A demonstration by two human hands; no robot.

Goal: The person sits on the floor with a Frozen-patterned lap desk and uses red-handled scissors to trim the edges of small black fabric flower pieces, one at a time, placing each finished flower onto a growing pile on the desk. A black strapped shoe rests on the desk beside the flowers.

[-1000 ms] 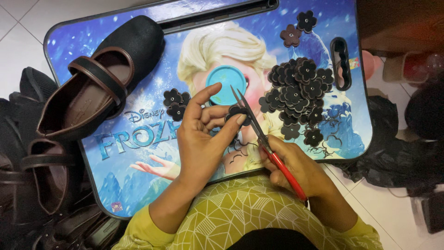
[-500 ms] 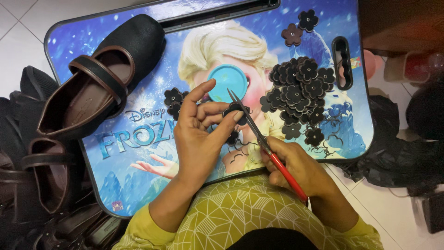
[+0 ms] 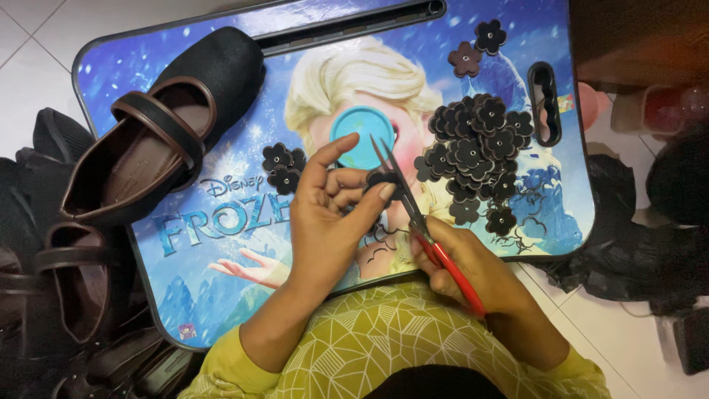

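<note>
We pinch a small black flower piece [image 3: 384, 179] between the fingers [image 3: 347, 181] of our left hand [image 3: 325, 222], just above the blue worktop [image 3: 221, 244]. Our right hand [image 3: 461, 262] grips red-handled scissors [image 3: 421, 222], blades slightly apart beside the piece. A heap of black flowers [image 3: 476, 155] lies right of the fingers, a brown shoe [image 3: 155, 140] well to their left.
</note>
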